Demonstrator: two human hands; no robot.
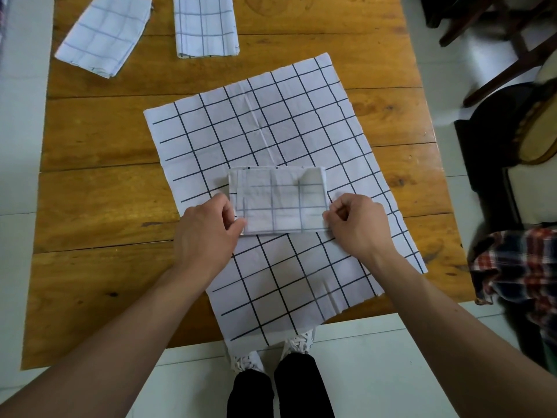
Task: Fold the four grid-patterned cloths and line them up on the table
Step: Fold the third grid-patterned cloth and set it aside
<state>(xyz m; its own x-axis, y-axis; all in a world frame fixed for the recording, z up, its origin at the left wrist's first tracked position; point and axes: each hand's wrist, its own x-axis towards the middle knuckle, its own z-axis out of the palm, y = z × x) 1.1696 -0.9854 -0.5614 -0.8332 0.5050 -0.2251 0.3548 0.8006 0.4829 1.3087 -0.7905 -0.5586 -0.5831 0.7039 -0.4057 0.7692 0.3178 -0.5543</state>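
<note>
Both arms reach forward, left hand and right hand with fingers curled.

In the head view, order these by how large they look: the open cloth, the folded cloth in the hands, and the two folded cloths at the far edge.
1. Open cloth, largest.
2. Two far folded cloths, left and right: alike, partly cropped, unranked.
3. Held folded cloth, smallest, though nearer.

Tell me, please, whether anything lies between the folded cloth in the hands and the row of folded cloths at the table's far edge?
Nothing upright blocks it. The held cloth sits on the unfolded cloth; beyond that, bare table lies right of the two folded cloths.
</note>
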